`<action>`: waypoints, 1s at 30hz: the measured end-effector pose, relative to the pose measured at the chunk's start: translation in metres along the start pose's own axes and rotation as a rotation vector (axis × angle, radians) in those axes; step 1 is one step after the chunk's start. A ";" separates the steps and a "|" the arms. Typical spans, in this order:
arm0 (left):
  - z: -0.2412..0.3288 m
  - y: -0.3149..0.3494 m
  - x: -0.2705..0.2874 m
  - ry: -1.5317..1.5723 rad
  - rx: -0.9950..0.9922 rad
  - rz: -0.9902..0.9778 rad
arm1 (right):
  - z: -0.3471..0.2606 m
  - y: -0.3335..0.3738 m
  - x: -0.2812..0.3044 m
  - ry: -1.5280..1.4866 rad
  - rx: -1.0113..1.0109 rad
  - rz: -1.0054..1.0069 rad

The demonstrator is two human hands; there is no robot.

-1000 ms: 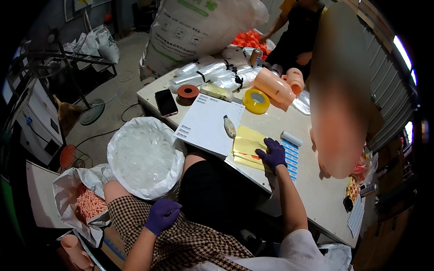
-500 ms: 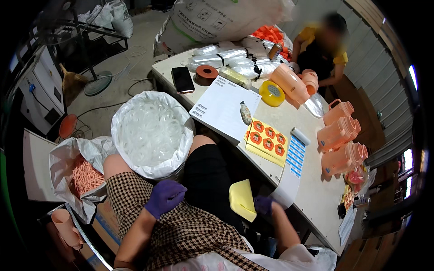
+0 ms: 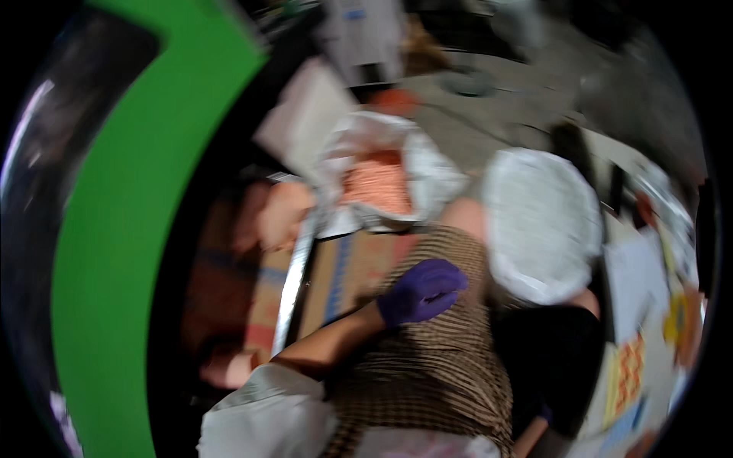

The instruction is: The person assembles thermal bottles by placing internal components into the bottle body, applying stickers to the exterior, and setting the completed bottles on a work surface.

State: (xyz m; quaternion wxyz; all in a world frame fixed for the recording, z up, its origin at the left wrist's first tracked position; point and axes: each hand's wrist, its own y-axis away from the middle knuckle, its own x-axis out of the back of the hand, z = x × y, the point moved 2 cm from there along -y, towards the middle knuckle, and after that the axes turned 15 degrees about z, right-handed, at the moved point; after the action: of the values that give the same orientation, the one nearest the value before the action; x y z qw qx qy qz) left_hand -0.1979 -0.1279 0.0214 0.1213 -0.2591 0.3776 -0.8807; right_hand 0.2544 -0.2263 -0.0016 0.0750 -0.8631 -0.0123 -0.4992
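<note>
The picture is smeared by motion. My left hand [image 3: 424, 292], in a purple glove, hovers over the checked cloth on my lap, fingers curled together; whatever they may hold is hidden. Only a small purple bit of my right hand [image 3: 544, 414] shows low on the right, by my dark-clad leg, its fingers out of sight. Beyond my left hand sits a white sack [image 3: 435, 164] with many thin peach plastic sticks [image 3: 378, 183]. A white-lined round container [image 3: 538, 291] of clear plastic rings [image 3: 542, 217] stands by my knees.
To the left, peach plastic jugs [image 3: 284, 216] lie past a shiny metal edge [image 3: 298, 278], beside cardboard [image 3: 359, 263]. A large green panel [image 3: 107, 229] curves along the far left. The table at right holds white paper [image 3: 635, 278] and a yellow-orange sticker sheet [image 3: 628, 374].
My view has swung left, so the scene has shifted right. My left hand stays curled. The yellow folded piece beside my right hand is no longer visible, and that hand is mostly hidden.
</note>
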 end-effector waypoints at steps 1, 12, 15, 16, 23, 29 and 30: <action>-0.024 0.031 0.046 -0.098 0.031 0.004 | -0.002 -0.005 0.000 0.020 -0.006 -0.029; 0.141 0.503 0.408 -2.094 1.633 0.652 | 0.019 -0.038 0.017 0.207 0.040 -0.240; 0.184 0.550 0.411 -1.718 2.080 0.888 | 0.019 -0.039 0.021 0.232 0.048 -0.267; 0.189 0.561 0.417 -1.431 2.252 0.891 | 0.021 -0.044 0.021 0.231 0.054 -0.279; 0.068 0.510 0.315 -1.627 2.329 0.385 | 0.015 -0.039 0.029 0.289 0.064 -0.275; 0.064 0.491 0.341 -1.242 1.638 1.513 | 0.003 -0.036 0.039 0.249 0.080 -0.279; 0.048 0.480 0.339 -0.974 1.370 1.713 | -0.003 -0.036 0.045 0.238 0.095 -0.277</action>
State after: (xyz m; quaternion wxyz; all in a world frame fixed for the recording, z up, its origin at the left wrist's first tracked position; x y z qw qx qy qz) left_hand -0.4459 -0.6249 -0.1767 0.9105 -0.1113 -0.2054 -0.3412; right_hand 0.2707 -0.1939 0.0432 0.0471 -0.7836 -0.1453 -0.6022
